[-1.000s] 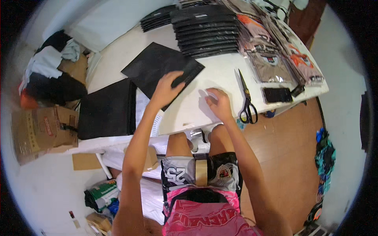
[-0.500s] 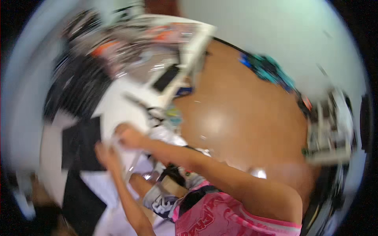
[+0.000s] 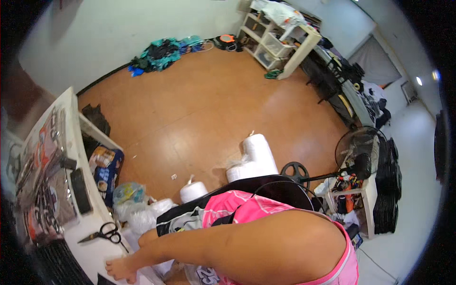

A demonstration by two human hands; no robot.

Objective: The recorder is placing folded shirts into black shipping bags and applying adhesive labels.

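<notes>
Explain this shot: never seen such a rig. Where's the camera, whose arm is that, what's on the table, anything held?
There is no robot here, just a person with bare hands. A wide fisheye camera on the head took the picture, so straight edges bend near the rim. The big shape across the lower part is the person's own right arm, ending in the right hand at the edge of the white table. No held thing shows there, but the fingertips are hard to make out. The left hand is out of view. On the table lie scissors, a phone, clothes in clear bags and a black stack.
</notes>
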